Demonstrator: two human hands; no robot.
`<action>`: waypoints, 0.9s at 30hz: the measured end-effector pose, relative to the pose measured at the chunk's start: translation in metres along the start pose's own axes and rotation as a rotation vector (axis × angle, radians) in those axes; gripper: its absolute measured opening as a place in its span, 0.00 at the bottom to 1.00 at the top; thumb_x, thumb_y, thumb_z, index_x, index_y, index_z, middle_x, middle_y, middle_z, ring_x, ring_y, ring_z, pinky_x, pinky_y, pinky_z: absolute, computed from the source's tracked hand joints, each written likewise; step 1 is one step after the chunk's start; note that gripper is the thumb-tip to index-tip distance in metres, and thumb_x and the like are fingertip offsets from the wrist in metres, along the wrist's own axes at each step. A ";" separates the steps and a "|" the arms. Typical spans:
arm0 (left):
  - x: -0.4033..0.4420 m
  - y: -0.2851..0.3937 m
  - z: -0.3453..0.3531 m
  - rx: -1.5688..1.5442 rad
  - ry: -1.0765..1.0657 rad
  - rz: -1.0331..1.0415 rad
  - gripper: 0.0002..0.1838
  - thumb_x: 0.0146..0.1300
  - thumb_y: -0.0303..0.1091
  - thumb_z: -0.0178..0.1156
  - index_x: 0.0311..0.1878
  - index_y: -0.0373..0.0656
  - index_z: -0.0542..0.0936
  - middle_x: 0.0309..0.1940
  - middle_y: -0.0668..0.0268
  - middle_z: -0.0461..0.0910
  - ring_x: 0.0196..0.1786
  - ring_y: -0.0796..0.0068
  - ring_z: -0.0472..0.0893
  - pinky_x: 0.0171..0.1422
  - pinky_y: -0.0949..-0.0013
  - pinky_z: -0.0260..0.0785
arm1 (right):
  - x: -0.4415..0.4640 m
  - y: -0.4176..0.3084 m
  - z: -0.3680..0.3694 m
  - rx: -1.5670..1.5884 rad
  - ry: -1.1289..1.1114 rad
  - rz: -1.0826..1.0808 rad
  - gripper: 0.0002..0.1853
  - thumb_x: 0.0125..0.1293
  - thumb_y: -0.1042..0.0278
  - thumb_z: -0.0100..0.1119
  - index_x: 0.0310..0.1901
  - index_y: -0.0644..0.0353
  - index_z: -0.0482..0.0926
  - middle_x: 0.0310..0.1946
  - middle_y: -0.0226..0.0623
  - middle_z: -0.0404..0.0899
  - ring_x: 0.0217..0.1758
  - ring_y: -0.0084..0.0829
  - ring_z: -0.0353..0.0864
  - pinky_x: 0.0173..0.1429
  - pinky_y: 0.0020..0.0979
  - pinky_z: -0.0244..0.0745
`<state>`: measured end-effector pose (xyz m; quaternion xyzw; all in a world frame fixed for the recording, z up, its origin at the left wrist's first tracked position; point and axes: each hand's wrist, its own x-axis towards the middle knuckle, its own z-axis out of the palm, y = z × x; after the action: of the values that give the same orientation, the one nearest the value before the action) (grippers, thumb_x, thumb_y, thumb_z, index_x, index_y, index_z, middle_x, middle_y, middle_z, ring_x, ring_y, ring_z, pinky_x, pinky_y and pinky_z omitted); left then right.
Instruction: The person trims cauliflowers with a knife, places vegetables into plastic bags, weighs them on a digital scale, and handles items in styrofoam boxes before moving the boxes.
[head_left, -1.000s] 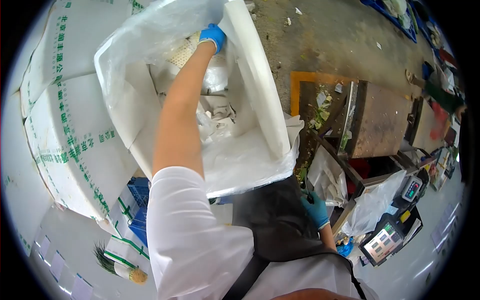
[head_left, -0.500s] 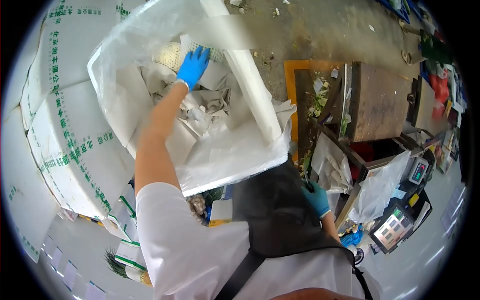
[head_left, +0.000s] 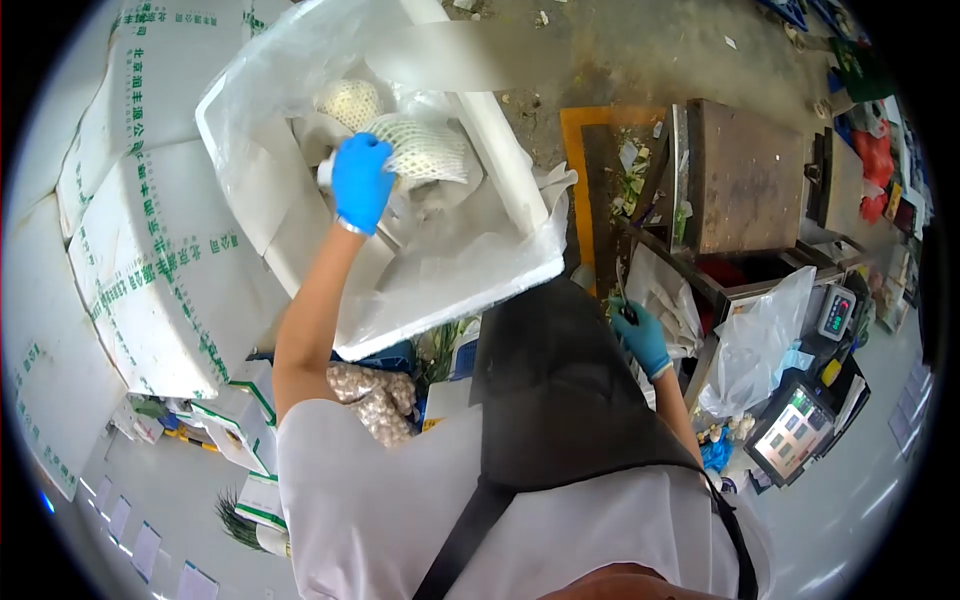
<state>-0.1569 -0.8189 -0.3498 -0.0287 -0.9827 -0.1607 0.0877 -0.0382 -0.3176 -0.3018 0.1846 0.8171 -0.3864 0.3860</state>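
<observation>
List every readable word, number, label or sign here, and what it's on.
"北京润丰源公司": green print on the upper white foam box.
"公司": green print on the lower white foam box; other characters there are unclear.
Too small: digits on the dark grey electronic display, text on the black-framed rectangular screen.
Too blurred: any text on the pale rectangular sheets.

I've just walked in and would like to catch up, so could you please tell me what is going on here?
A person's blue-gloved left hand is inside a lined white box, beside white foam netting; whether it grips anything is hard to tell. A pale netted item lies just beyond. The right hand, also gloved, holds a black-handled tool outside the box.
</observation>
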 end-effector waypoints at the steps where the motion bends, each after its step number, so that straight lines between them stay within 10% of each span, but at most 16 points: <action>1: -0.007 0.014 -0.027 -0.060 0.089 -0.072 0.13 0.47 0.24 0.62 0.39 0.43 0.81 0.37 0.60 0.77 0.43 0.56 0.78 0.48 0.61 0.72 | 0.001 -0.017 0.000 0.106 -0.053 0.031 0.16 0.67 0.63 0.59 0.53 0.60 0.80 0.30 0.30 0.80 0.27 0.17 0.75 0.31 0.23 0.70; 8: -0.030 0.075 -0.168 -1.257 0.037 -0.692 0.15 0.50 0.20 0.58 0.43 0.37 0.78 0.51 0.59 0.79 0.49 0.70 0.79 0.55 0.67 0.73 | 0.027 -0.127 0.004 0.461 -0.380 -0.119 0.20 0.69 0.58 0.56 0.58 0.59 0.77 0.27 0.27 0.77 0.19 0.15 0.68 0.22 0.19 0.61; 13: -0.006 0.112 -0.155 -1.519 -0.173 -0.770 0.22 0.58 0.26 0.58 0.57 0.34 0.74 0.48 0.61 0.81 0.50 0.71 0.80 0.57 0.69 0.72 | 0.033 -0.197 0.023 0.914 -0.694 -0.419 0.26 0.68 0.53 0.57 0.60 0.64 0.72 0.36 0.29 0.81 0.26 0.19 0.75 0.41 0.25 0.78; 18: 0.021 0.159 -0.135 -1.690 -0.409 -0.841 0.19 0.64 0.34 0.59 0.56 0.38 0.76 0.43 0.66 0.80 0.43 0.77 0.78 0.50 0.72 0.70 | 0.046 -0.182 -0.045 0.871 -0.756 -0.193 0.26 0.67 0.52 0.59 0.60 0.61 0.71 0.47 0.32 0.81 0.40 0.20 0.80 0.35 0.23 0.76; 27: 0.070 0.271 -0.030 -1.855 -0.571 -0.829 0.25 0.70 0.46 0.56 0.63 0.38 0.73 0.58 0.62 0.77 0.60 0.70 0.75 0.66 0.64 0.67 | 0.047 -0.079 -0.133 1.027 -0.376 -0.176 0.17 0.64 0.52 0.62 0.45 0.56 0.76 0.25 0.28 0.76 0.16 0.16 0.64 0.15 0.21 0.50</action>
<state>-0.1976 -0.5699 -0.2245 0.2169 -0.3921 -0.8539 -0.2648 -0.1803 -0.2643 -0.2459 0.2079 0.4532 -0.7922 0.3518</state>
